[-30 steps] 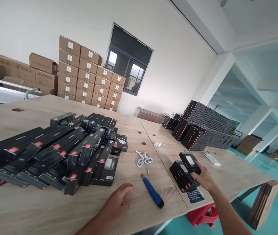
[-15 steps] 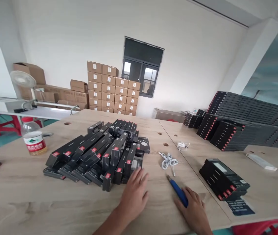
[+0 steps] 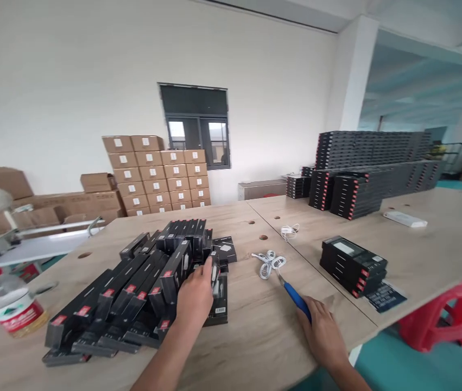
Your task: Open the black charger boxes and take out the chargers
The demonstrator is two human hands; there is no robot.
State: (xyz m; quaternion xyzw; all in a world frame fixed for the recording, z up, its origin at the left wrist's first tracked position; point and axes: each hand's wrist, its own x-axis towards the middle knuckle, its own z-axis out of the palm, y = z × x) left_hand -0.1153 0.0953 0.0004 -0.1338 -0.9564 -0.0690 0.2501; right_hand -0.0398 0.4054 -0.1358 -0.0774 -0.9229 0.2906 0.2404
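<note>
My left hand [image 3: 196, 293] is at the right side of a heap of small black boxes [image 3: 133, 296] with red labels. Its fingers close around one black box [image 3: 215, 274] that is mostly hidden behind them. Just below it, another box [image 3: 219, 309] lies flat on the table. My right hand [image 3: 323, 330] rests near the table's front, wrapped round a blue utility knife [image 3: 296, 298]. The knife's metal tip points away from me, close to a coiled white cable [image 3: 269, 264].
To the right stands a short stack of black boxes [image 3: 342, 271] beside a dark printed card [image 3: 387, 296]. Farther back are a white box [image 3: 405, 219], another white cable [image 3: 290, 232] and tall black stacks [image 3: 353, 195]. A drink bottle [image 3: 13, 307] is at left; a red stool [image 3: 438, 315] stands right.
My view has turned to the right. The left hand has moved forward and closed on a box at the heap's right edge. The right hand keeps the knife.
</note>
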